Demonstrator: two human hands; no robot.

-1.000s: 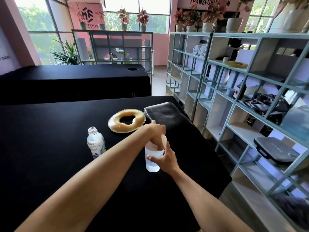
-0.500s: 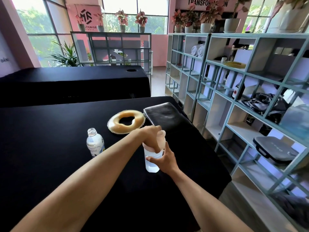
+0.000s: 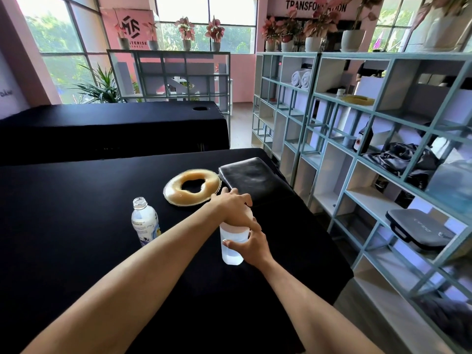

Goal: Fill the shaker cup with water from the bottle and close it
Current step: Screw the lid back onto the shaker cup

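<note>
A translucent shaker cup (image 3: 232, 247) holding water stands upright on the black padded table (image 3: 76, 200). My right hand (image 3: 251, 245) wraps around the cup's side from the right. My left hand (image 3: 233, 206) lies palm-down over the top, covering the white lid (image 3: 236, 229), whose band shows under the fingers. A clear water bottle (image 3: 144, 222) with a white label stands uncapped to the left of the cup, apart from both hands. Its cap is not visible.
A yellowish ring-shaped gel cushion (image 3: 192, 186) and a black leather pad (image 3: 251, 180) lie just beyond the cup. The table's right edge drops off near pale blue shelving (image 3: 357, 154) holding towels, bags and a grey case (image 3: 419, 227). A second black table (image 3: 115, 126) stands behind.
My left hand has turned and flattened over the cup's top, its fingers now spread toward the right. The cup, the bottle and my right hand stay in place.
</note>
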